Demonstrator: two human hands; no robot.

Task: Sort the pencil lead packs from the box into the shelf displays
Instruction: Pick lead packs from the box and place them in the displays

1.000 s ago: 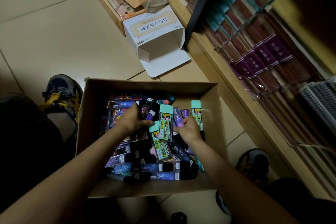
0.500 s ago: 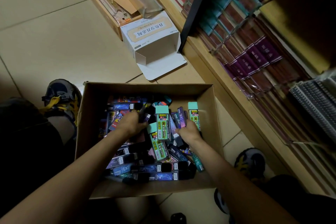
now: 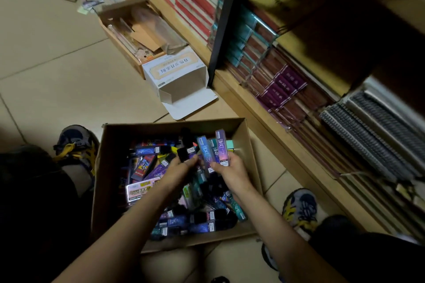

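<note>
Lead packs (image 3: 222,149) stand upright in pinching right hand (image 3: 232,171) fingers (image 3: 217,167); left hand (image 3: 181,169) pinches another.

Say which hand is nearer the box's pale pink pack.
Left. The left hand, pinching a dark pack, is just right of the pink pack; the right hand, gripping upright packs, is farther right.

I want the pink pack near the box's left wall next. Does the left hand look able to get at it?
Probably yes: the pink pack lies uncovered atop the pile, beside the forearm of the left hand. That hand pinches a dark pack, so its grip isn't free.
</note>
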